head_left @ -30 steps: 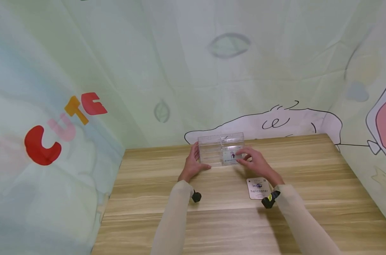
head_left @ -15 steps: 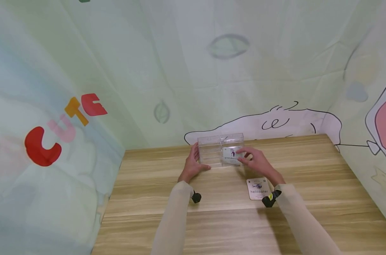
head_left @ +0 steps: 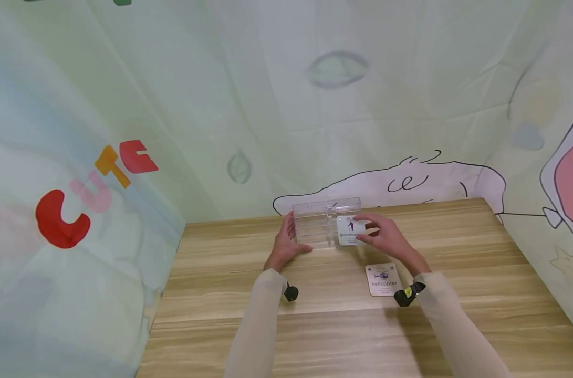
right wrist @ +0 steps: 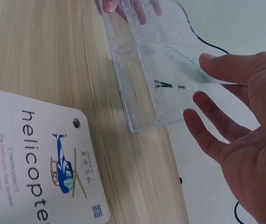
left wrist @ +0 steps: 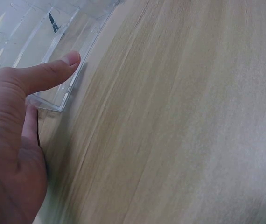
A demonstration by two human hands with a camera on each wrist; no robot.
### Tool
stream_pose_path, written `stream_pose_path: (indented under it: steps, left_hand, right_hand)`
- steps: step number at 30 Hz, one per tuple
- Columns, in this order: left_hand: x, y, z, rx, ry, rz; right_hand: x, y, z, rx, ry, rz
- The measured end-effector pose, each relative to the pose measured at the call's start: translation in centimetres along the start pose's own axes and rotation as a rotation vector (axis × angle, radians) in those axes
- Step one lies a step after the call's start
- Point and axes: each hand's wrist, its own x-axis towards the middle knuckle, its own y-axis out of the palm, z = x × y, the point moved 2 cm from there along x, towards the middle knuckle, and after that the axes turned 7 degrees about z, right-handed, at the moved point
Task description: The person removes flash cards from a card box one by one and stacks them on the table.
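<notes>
A clear plastic rack [head_left: 311, 223] with stepped compartments stands at the back of the table. My left hand [head_left: 286, 245] grips its left end, thumb over the front edge and fingers round the side. In the left wrist view that thumb [left wrist: 53, 74] lies across the rack's corner. My right hand [head_left: 391, 242] pinches a white flash card [head_left: 346, 231] by its right edge, between thumb and fingers. The card shows a small figure with a cane and a word starting "grandmo"; the word's end is hidden. It overlaps the rack's right half in the head view.
A second flash card [right wrist: 53, 158], printed "helicopter" with a blue helicopter, lies face up on the wooden table [head_left: 324, 336] below my right wrist. A printed cloth backdrop [head_left: 286, 105] rises right behind the table's back edge and at both sides.
The pinched card has come forward and slightly right, out from the rack's right compartment, with my right hand. My left hand stays on the rack.
</notes>
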Motion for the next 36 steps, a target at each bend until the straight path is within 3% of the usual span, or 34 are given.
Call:
stream_pose_path:
  steps: [4, 11, 30, 36]
  left_hand:
    - [0.0, 0.0, 0.1, -0.002, -0.002, 0.002]
    - [0.2, -0.1, 0.3, -0.013, 0.005, 0.006]
    - [0.2, -0.1, 0.5, -0.023, 0.004, 0.008]
    - [0.2, -0.1, 0.5, -0.028, 0.019, 0.006]
  right_hand:
    - [-0.7, -0.4, 0.0, 0.002, 0.023, 0.009]
    - [-2.2, -1.2, 0.1, 0.010, -0.015, 0.015]
    - [-7.2, -1.8, -1.7, 0.037, 0.080, 0.115]
    - [-8.3, -1.5, -2.1, 0.026, 0.086, 0.111]
